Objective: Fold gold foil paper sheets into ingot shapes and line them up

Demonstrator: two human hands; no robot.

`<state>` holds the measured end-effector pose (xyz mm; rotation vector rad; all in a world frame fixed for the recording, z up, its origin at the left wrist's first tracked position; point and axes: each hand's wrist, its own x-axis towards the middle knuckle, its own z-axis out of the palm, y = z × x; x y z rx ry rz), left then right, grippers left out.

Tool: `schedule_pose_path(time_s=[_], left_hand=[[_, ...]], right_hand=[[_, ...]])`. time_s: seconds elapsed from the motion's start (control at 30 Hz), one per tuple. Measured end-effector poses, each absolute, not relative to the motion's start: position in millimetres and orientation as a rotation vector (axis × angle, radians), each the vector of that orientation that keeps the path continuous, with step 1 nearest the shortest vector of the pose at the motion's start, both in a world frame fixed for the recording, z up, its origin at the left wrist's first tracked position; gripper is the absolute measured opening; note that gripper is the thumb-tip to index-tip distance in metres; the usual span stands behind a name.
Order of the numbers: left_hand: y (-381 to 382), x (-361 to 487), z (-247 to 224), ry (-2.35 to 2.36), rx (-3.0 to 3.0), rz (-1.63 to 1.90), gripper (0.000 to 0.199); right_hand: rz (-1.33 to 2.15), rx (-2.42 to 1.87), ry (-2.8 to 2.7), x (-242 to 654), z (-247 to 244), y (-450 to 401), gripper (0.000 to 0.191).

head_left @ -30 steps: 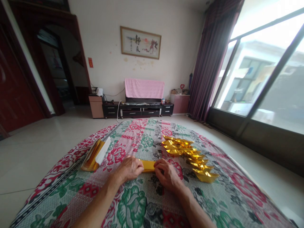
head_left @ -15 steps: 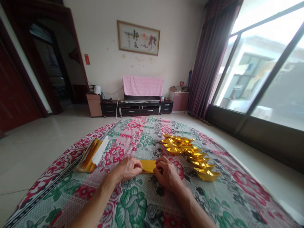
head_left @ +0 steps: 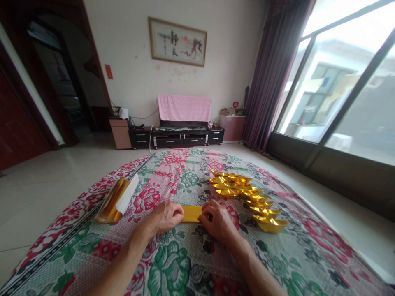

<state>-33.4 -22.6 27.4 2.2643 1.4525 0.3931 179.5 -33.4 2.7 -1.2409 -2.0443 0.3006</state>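
Observation:
Between my hands a folded strip of gold paper (head_left: 191,214) lies low over the flowered tablecloth (head_left: 168,269). My left hand (head_left: 166,216) has its fingers curled round the strip's left end. At the other end my right hand (head_left: 216,220) pinches it, thumb and fingers pressed together. Both ends of the paper are hidden under my fingers. To the right of my right hand stand several folded gold paper ingots (head_left: 271,224), shiny and boat-shaped, in overlapping rows. Off to the left of my left hand lies a stack of gold paper sheets (head_left: 115,201) with a white side showing.
Beyond the round table stands a low black TV cabinet (head_left: 185,137), with a pink cloth (head_left: 185,107) over what is on it. A purple curtain (head_left: 265,82) and large windows are on the right, a dark doorway on the left.
The view has tilted and shifted slightly. Both hands keep hold of the gold strip's ends; the right fingers have curled a little at its edge. The ingots and the stack stay put.

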Motion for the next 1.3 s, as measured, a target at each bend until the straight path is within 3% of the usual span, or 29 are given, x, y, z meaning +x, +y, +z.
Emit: schedule_pose_path(time_s=[0.57,0.83,0.97,1.3], left_hand=[[-21,-32,26,1.462,2.247,0.426,0.017],[-24,-34,29,1.455,2.262,0.407,0.025],[-25,-35,32,1.406,2.322,0.436,0.024],[-17,-32,23,1.430,2.462,0.743,0.021]], right_hand=[[0.360,-1.243,-2.128,184,7,-30,0.013],[0.311,-1.219,-2.136,183,6,-31,0.007],[0.215,-1.187,-2.181,181,10,-33,0.019],[0.254,-1.345,-2.184,170,16,-38,0.018]])
